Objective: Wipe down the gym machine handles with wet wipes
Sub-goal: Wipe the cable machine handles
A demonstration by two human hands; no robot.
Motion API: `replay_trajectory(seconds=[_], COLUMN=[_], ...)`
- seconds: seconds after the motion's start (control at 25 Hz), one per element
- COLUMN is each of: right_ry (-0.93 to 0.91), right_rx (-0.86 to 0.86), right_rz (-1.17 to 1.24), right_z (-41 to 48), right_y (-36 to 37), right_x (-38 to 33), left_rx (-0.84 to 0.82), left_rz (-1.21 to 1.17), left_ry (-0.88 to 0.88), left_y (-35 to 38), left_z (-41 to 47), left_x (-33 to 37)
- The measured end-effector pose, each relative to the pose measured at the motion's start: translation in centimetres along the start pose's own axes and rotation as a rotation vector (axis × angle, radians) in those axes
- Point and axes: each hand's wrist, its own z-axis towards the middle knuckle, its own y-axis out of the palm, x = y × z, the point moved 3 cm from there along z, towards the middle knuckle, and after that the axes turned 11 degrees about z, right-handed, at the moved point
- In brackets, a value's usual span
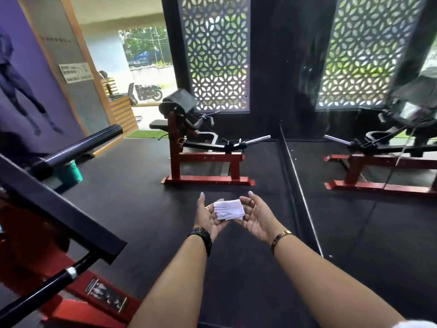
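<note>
A folded white wet wipe (pixel 229 209) lies across the fingers of both my hands, held out palm up over the black floor. My left hand (pixel 209 215), with a black watch at the wrist, cups it from the left, thumb raised clear of the wipe. My right hand (pixel 256 215), with a gold bracelet, supports it from the right, thumb also raised. Ahead stands a red-framed curl machine (pixel 203 159) with black handles (pixel 205 120) and a chrome bar end (pixel 259 139). At my left is a machine with a black padded roller (pixel 80 147) and a black bar (pixel 45 288).
A wall mirror (pixel 369 209) on the right reflects the curl machine. A teal container (pixel 71 174) sits on the floor under the left machine. Patterned window screens (pixel 216 53) stand behind, and an open doorway at the back left leads outside. Black rubber flooring (pixel 142 209) lies between the machines.
</note>
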Motion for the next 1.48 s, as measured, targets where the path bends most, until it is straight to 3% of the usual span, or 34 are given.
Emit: replay_trajectory(seconds=[0.4, 0.72, 1.04, 1.48], right_ry=[-0.001, 0.019, 0.057, 0.194], right_rx=[0.041, 0.047, 0.058, -0.061], right_rz=[-0.010, -0.013, -0.084, -0.179], right_z=[7.8, 15.5, 28.1, 44.3], right_y=[-8.0, -10.8, -8.8, -0.2], right_x=[-13.5, -19.1, -22.8, -22.3], left_rx=[-0.065, -0.073, -0.050, 0.084], left_rz=[-0.010, 0.010, 0.016, -0.005], left_ry=[-0.023, -0.059, -0.079, -0.042], left_y=[14.2, 19.4, 20.0, 13.7], left_z=[9.7, 18.5, 30.3, 42.1], left_x=[-0.1, 0.7, 5.2, 13.4])
